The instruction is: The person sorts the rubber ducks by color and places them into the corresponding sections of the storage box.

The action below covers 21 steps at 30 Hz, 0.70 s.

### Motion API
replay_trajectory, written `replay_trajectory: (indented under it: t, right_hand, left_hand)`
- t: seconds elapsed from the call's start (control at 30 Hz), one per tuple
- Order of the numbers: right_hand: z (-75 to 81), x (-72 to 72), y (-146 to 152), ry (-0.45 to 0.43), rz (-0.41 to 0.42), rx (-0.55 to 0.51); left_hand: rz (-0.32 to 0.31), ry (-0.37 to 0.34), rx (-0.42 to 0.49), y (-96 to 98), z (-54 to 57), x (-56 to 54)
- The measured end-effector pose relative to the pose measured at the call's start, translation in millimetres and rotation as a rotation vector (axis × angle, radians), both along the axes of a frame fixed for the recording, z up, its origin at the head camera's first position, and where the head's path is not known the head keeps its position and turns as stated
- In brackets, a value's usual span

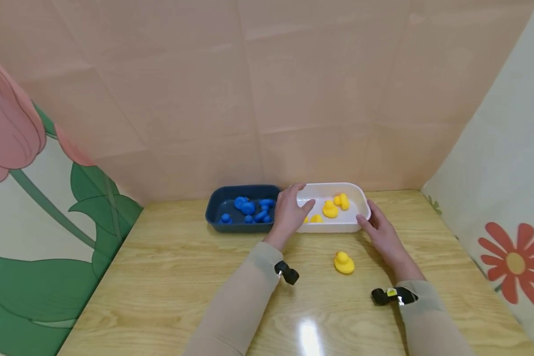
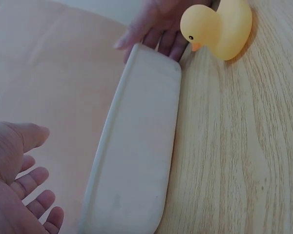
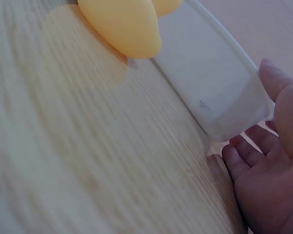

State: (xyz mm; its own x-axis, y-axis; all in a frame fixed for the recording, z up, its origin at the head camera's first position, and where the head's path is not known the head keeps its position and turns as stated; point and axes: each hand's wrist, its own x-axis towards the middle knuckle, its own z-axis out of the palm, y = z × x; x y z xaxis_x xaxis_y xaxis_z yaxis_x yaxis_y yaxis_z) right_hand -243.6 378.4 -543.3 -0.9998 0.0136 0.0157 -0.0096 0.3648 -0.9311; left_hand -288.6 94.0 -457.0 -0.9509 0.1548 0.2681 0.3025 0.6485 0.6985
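Observation:
A white tray (image 1: 327, 228) stands at the back of the table with several yellow rubber ducks (image 1: 330, 209) in it. My right hand (image 1: 382, 236) holds its right end, the thumb over the rim and the fingers along the outer wall. My left hand (image 1: 289, 212) hovers by the tray's left end, thumb and fingers spread apart with nothing between them. In the left wrist view those fingers (image 2: 31, 183) are loosely bent beside the tray's long wall (image 2: 136, 146). One more yellow duck (image 1: 344, 263) sits on the table in front of the white tray.
A dark blue tray (image 1: 218, 228) with several blue toys (image 1: 247, 207) stands just left of the white one, partly behind my left hand. The wooden table (image 1: 169, 277) meets a pinkish-beige covering (image 1: 196, 99) at the back. Walls with painted flowers flank both sides.

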Motion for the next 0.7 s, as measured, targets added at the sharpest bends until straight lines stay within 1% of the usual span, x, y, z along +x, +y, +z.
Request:
replay_trajectory:
  t: [0.2, 0.37, 0.7]
  right_hand:
    - [3.3, 1.9, -2.7, -0.008, -0.001, 0.001]
    - [6.5, 3.3, -3.9, -0.005, 0.003, -0.019]
    - [3.4, 0.4, -0.8, -0.005, 0.005, -0.013]
  left_hand:
    - [-0.009, 0.034, 0.011, -2.4, 0.4, 4.0]
    - [-0.017, 0.051, 0.029, -4.6, 0.7, 8.8]
    - [-0.028, 0.071, 0.078, -9.5, 3.3, 24.0]
